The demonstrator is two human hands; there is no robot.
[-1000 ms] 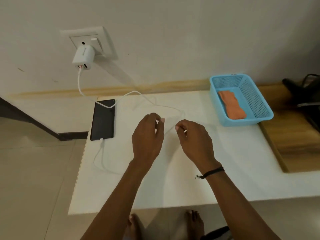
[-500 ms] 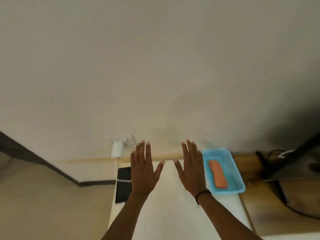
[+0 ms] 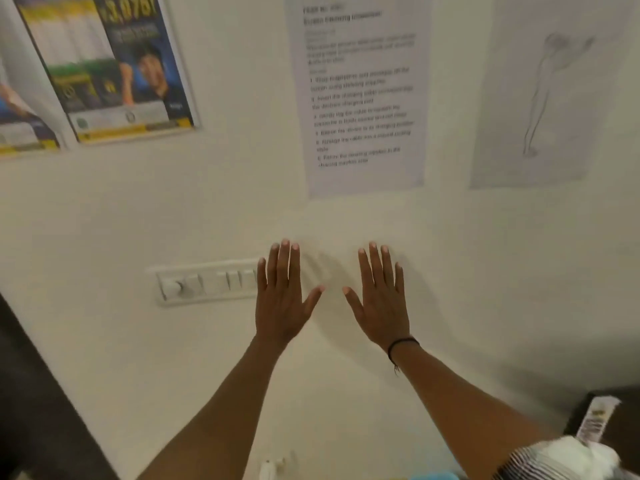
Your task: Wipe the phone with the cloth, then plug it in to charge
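Observation:
My left hand (image 3: 282, 299) and my right hand (image 3: 379, 299) are both raised flat in front of the white wall, backs toward me, fingers spread and holding nothing. A black band circles my right wrist. The phone, the cloth and the table are out of view. Only the white charger plug (image 3: 268, 467) shows at the bottom edge, and a sliver of the blue basket (image 3: 433, 476) beside it.
A white switch panel (image 3: 207, 282) is on the wall left of my left hand. A printed instruction sheet (image 3: 362, 91) hangs above, colourful posters (image 3: 114, 67) at upper left, a pencil sketch (image 3: 547, 95) at upper right. A dark object (image 3: 602, 420) sits at lower right.
The view has swung up from the table to the wall. My hands left the cable, opened flat and rose in front of the wall; phone and cloth dropped out of sight.

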